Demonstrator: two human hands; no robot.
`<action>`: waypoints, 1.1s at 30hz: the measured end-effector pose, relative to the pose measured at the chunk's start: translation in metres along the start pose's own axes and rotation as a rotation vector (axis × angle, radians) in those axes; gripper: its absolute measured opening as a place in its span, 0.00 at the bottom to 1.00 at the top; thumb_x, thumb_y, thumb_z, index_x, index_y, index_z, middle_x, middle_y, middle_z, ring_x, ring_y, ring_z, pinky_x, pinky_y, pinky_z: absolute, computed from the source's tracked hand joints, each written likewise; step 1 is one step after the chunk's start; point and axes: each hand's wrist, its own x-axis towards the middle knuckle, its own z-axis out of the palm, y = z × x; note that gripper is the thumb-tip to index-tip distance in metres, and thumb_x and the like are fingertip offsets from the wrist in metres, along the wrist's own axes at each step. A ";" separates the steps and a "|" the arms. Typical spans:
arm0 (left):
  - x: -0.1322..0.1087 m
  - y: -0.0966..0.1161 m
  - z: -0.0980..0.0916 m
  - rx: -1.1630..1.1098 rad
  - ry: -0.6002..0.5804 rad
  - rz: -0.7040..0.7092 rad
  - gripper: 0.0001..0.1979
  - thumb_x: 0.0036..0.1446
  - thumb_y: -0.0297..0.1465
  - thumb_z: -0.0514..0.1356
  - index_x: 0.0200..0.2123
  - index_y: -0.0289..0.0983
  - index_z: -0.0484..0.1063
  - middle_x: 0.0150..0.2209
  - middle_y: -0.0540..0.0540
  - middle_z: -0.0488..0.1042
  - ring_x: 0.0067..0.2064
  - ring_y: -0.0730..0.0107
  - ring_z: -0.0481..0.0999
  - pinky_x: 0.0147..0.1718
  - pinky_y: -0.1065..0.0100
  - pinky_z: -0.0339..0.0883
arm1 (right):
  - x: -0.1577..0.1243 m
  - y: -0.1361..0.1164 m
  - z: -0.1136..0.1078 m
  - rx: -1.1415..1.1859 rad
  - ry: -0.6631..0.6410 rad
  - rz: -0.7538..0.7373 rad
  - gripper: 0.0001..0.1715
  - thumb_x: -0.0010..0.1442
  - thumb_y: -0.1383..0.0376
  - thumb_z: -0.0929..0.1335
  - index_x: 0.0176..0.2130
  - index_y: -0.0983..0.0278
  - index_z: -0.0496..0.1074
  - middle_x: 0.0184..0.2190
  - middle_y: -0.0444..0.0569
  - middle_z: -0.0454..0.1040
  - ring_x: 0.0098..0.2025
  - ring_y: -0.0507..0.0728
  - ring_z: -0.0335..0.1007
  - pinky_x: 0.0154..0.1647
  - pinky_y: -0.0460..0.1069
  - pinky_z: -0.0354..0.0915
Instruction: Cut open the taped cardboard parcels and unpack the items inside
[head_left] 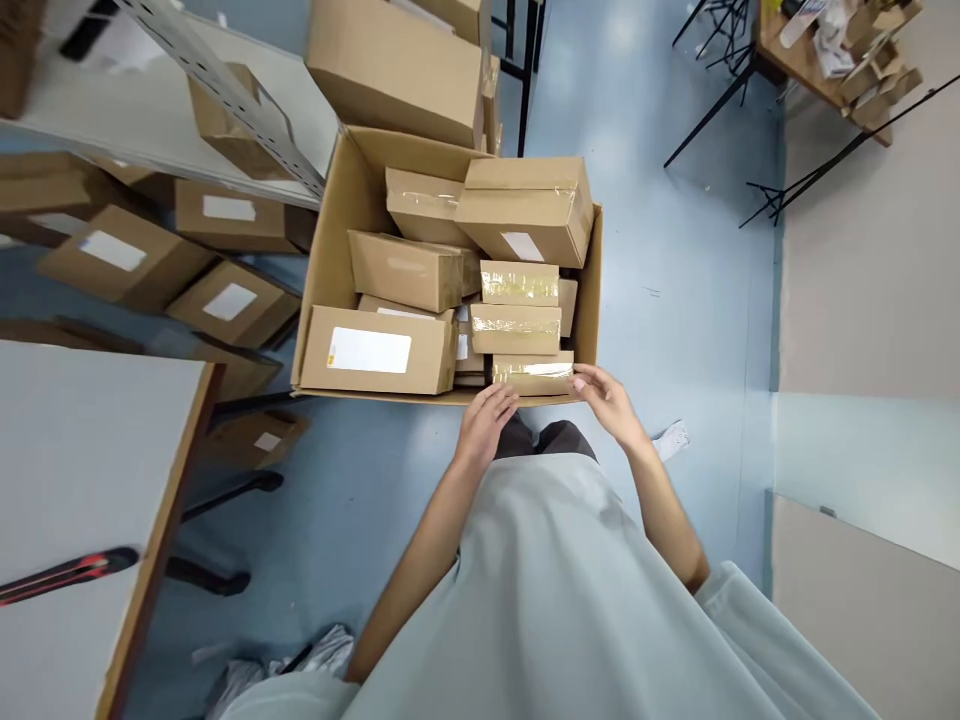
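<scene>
A small taped cardboard box (532, 374) sits at the near right of a large open carton (322, 250), by the front rim. My left hand (486, 425) reaches over that rim, its fingers at the small box's near left corner. At the right end, my right hand (609, 405) has thumb and fingers against the same box, so it is held between both hands. Two more taped boxes, one small box (516, 329) and another small box (520, 284), lie just beyond. A larger labelled box (375, 350) fills the carton's near left corner. Undersides are hidden.
White shelving (225, 90) stands at the left, with labelled boxes (120, 250) below it. A utility knife (71, 575) lies on the white table (90, 430). Another big box (397, 70) adjoins the carton's far side. A wooden table (795, 60) stands far right.
</scene>
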 end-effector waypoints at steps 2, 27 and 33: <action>0.014 -0.004 0.005 -0.073 0.040 -0.073 0.15 0.63 0.34 0.72 0.52 0.39 0.79 0.59 0.36 0.84 0.60 0.55 0.85 0.68 0.50 0.73 | 0.027 0.001 -0.011 -0.052 -0.031 0.009 0.35 0.67 0.39 0.75 0.61 0.57 0.80 0.52 0.54 0.87 0.50 0.62 0.85 0.59 0.61 0.80; 0.180 -0.034 0.133 -0.518 0.616 -0.208 0.16 0.73 0.47 0.57 0.42 0.40 0.73 0.37 0.44 0.73 0.40 0.60 0.78 0.42 0.64 0.76 | 0.376 -0.027 0.016 -1.279 -0.582 -0.222 0.26 0.74 0.62 0.72 0.66 0.70 0.73 0.71 0.65 0.76 0.70 0.67 0.74 0.72 0.56 0.67; 0.135 -0.046 0.154 -0.448 0.589 0.071 0.11 0.59 0.40 0.68 0.37 0.40 0.73 0.34 0.49 0.75 0.39 0.65 0.74 0.41 0.69 0.69 | 0.359 -0.033 -0.001 -1.059 -0.475 -0.378 0.31 0.68 0.54 0.75 0.62 0.70 0.77 0.63 0.68 0.79 0.68 0.73 0.73 0.74 0.65 0.66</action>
